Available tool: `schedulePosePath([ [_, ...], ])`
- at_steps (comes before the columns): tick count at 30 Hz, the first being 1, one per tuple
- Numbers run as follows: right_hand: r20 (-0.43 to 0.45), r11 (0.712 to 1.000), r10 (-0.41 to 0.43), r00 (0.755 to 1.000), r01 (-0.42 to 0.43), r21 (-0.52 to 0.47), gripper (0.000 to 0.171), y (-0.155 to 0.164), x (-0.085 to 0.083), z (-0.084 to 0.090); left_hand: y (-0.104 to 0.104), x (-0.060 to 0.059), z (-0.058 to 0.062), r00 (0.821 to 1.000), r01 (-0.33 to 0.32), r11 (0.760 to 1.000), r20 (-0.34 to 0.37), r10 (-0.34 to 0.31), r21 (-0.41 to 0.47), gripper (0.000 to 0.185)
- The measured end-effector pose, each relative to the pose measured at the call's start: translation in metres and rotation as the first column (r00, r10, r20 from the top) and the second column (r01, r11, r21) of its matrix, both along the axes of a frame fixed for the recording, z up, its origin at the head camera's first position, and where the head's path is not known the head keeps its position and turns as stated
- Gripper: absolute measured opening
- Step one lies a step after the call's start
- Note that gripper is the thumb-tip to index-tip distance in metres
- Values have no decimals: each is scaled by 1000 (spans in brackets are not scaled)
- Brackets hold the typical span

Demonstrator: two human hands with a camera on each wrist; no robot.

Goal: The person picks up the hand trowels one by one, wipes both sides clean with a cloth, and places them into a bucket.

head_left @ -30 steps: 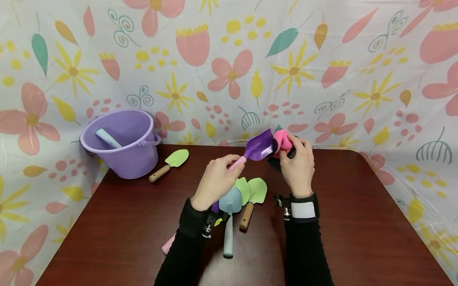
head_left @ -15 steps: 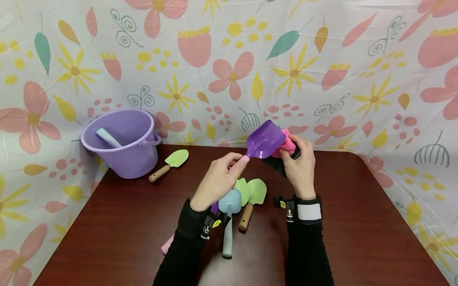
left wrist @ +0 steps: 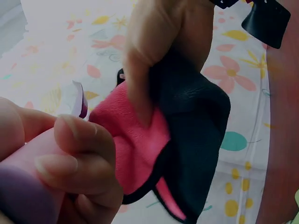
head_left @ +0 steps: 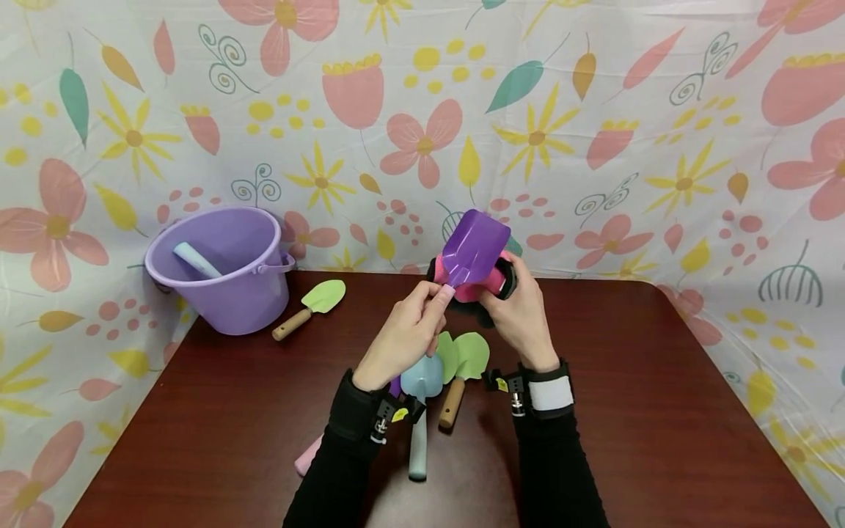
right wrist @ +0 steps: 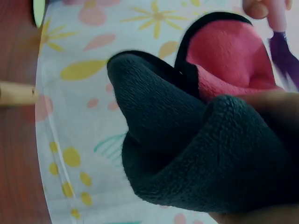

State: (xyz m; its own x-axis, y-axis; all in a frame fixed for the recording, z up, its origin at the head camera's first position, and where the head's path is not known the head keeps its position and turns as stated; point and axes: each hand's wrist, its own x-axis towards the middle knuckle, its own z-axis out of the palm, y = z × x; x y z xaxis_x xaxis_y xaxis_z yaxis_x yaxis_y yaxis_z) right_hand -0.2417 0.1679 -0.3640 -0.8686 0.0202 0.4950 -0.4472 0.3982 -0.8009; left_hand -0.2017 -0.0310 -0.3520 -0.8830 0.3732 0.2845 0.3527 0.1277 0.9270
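Note:
My left hand (head_left: 401, 334) grips the pink handle (left wrist: 39, 163) of a small garden trowel, whose purple blade (head_left: 478, 243) points up with its scooped face towards the head camera. My right hand (head_left: 526, 314) holds a bunched fleecy cloth (right wrist: 161, 116), pink on one side and black on the other with black edging. In the head view the cloth shows behind the lower part of the blade and around its sides. The left wrist view has the right fingers pressed into the cloth's pink side, just beyond the trowel.
Below the hands lie a light blue trowel (head_left: 419, 440), green trowels with one wooden handle (head_left: 452, 403) showing, and a pink handle (head_left: 308, 455) partly under the left sleeve. Another green trowel (head_left: 323, 295) lies beside a purple bucket (head_left: 251, 297) with a pale handle (head_left: 196, 260) inside.
The trowel blade has turned from lying sideways to pointing upward, its scooped face now showing. My right hand has moved left with the cloth, which now sits behind the blade.

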Motion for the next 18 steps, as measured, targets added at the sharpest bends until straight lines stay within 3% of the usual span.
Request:
schedulePosePath([
  [3,48,981,151,987,-143,-134,48,-1,1,0,1,-1,-3,1000,24,1000,9,-24,2,44],
  [5,72,921,293,953,-261,-288,46,-1,1,1,2,-2,-4,999,31,1000,11,-30,-5,44],
  [6,79,872,369,926,-315,-376,47,0,2,2,2,-3,-4,999,32,999,13,-32,-10,43],
  [9,51,674,545,837,-401,-621,48,1,4,4,3,-4,-5,999,35,999,22,-34,-33,38],
  [11,-4,542,612,791,-422,-727,49,3,6,7,3,-3,-3,999,41,998,25,-40,-45,34],
  [13,-74,429,646,760,-442,-788,50,3,6,8,3,0,4,999,48,997,22,-47,-61,29],
  [15,-126,358,657,743,-455,-815,50,3,7,10,3,4,11,999,50,996,19,-48,-74,26],
  [18,-171,302,650,741,-458,-836,54,3,6,11,2,5,13,999,33,996,29,-31,-88,26],
])
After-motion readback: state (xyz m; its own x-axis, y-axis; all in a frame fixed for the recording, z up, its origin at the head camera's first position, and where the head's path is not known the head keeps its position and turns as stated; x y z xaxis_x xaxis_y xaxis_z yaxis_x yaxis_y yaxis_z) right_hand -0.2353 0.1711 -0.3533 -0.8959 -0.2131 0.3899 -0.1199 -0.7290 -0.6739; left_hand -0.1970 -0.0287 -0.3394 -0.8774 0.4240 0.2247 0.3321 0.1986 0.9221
